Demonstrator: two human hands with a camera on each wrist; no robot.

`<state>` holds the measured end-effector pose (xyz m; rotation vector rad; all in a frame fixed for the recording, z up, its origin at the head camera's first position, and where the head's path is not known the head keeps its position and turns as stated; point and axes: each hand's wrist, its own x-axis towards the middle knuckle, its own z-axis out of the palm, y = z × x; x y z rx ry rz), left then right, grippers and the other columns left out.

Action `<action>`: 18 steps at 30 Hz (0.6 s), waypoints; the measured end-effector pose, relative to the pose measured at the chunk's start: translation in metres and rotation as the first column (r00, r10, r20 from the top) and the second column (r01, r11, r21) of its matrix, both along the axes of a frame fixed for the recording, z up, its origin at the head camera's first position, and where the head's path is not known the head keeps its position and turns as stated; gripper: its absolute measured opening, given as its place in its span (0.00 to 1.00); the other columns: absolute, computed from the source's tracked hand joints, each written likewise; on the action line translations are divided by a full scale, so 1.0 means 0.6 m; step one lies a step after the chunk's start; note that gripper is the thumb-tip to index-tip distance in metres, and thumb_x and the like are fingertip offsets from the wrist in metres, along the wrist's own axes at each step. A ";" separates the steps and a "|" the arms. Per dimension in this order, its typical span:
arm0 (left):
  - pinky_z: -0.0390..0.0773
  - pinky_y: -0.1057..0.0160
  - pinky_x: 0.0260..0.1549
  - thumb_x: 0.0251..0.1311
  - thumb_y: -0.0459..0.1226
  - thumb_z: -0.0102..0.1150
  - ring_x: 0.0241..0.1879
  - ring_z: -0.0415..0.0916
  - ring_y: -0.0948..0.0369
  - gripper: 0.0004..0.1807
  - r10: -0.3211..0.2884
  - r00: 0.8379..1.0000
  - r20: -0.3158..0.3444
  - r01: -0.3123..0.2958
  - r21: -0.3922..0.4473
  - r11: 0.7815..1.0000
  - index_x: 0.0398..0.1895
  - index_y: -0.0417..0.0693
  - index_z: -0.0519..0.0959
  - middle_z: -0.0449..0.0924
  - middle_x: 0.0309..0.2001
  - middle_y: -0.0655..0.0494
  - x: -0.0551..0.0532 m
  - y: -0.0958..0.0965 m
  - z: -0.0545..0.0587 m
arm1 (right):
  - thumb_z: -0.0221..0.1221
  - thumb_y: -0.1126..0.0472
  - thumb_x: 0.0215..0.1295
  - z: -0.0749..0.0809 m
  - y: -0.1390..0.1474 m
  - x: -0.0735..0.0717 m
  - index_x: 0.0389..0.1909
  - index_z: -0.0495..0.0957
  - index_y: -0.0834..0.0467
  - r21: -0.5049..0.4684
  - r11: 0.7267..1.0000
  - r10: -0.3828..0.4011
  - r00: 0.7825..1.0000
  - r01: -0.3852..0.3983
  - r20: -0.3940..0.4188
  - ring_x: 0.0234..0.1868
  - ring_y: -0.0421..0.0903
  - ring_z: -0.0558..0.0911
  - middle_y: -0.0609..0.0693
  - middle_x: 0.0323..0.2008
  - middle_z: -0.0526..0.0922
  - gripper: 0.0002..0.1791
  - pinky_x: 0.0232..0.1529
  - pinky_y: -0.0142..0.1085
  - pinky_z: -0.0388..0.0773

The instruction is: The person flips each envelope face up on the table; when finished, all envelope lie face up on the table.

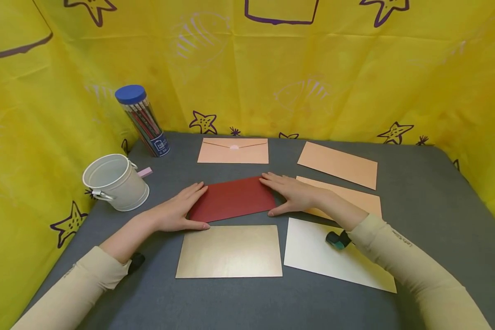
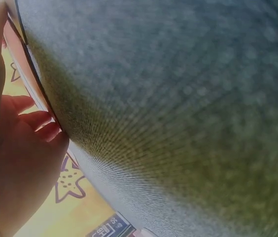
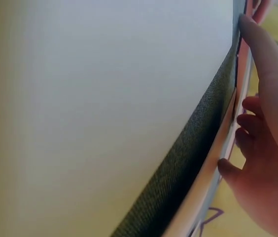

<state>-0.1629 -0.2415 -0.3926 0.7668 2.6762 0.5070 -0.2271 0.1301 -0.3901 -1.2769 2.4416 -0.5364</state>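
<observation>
A red envelope (image 1: 233,200) lies on the grey table between both hands in the head view. My left hand (image 1: 175,211) spreads along its left end, fingertips at the upper corner, thumb by the top edge of a gold envelope (image 1: 231,254). At the right end, my right hand (image 1: 293,192) touches the red envelope with extended fingers near its upper corner and the thumb by the lower one. A peach envelope (image 1: 354,201) is partly hidden under the right forearm. In the wrist views, the left hand (image 2: 20,153) and right hand (image 3: 272,163) show fairly straight fingers.
A pale envelope (image 1: 313,243) lies below the right forearm. Two more peach envelopes, one with its flap (image 1: 235,153) facing up and one plain (image 1: 338,165), lie farther back. At left stand a white bucket (image 1: 128,190) and a blue-lidded pencil tube (image 1: 144,121).
</observation>
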 end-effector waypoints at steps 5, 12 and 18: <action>0.55 0.38 0.65 0.52 0.69 0.58 0.75 0.39 0.45 0.60 0.018 1.000 0.002 -0.018 -0.014 1.000 0.78 0.46 0.46 0.40 0.77 0.44 0.003 0.001 0.002 | 0.63 0.40 0.61 -0.001 -0.003 0.000 0.77 0.48 0.59 0.005 1.000 -0.008 1.000 0.008 -0.001 0.76 0.53 0.45 0.57 0.77 0.46 0.52 0.72 0.53 0.44; 0.57 0.37 0.64 0.54 0.68 0.56 0.75 0.41 0.45 0.56 0.021 1.000 -0.017 -0.022 -0.040 0.999 0.77 0.48 0.50 0.43 0.77 0.44 0.003 0.001 0.004 | 0.63 0.40 0.62 -0.002 -0.006 -0.002 0.77 0.50 0.57 0.012 1.000 -0.023 1.000 0.023 -0.006 0.76 0.53 0.48 0.56 0.76 0.48 0.50 0.71 0.52 0.51; 0.58 0.39 0.64 0.54 0.69 0.54 0.74 0.44 0.45 0.54 0.009 0.999 -0.052 -0.013 -0.083 0.996 0.76 0.48 0.54 0.46 0.76 0.43 0.002 0.002 0.008 | 0.61 0.39 0.62 -0.001 -0.005 -0.002 0.76 0.53 0.58 0.033 0.999 -0.003 0.998 0.005 -0.063 0.75 0.53 0.52 0.57 0.76 0.50 0.48 0.69 0.49 0.58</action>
